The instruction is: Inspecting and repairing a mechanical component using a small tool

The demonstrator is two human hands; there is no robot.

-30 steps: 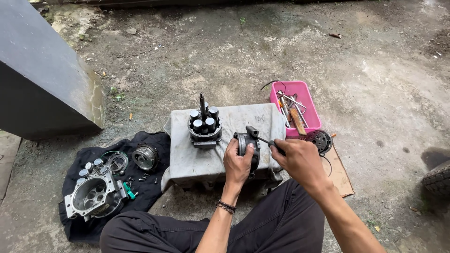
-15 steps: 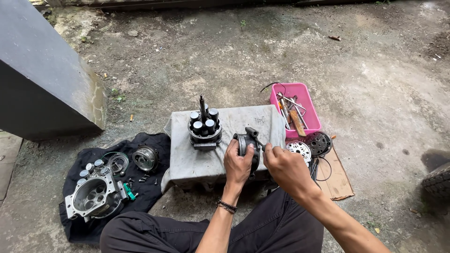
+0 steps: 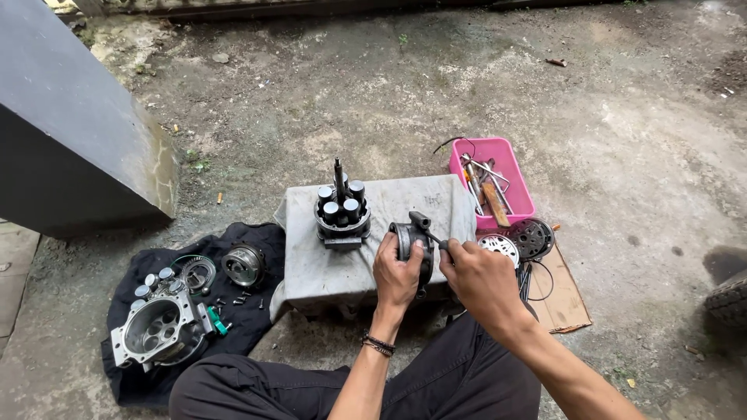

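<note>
Rough concrete ground (image 3: 482, 93) (daylit), dark slab (image 3: 70, 140) at left.

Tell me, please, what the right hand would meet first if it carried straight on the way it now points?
Probably the round dark metal housing gripped in the left hand: the right hand points up-left along a thin dark tool toward it. Depth is hard to judge.

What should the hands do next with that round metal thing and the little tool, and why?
Probably turn the tool a little more. The left hand wraps the round metal part over the cloth-covered block, and the right hand pinches the tool's handle with its head on the part's top edge.
</note>
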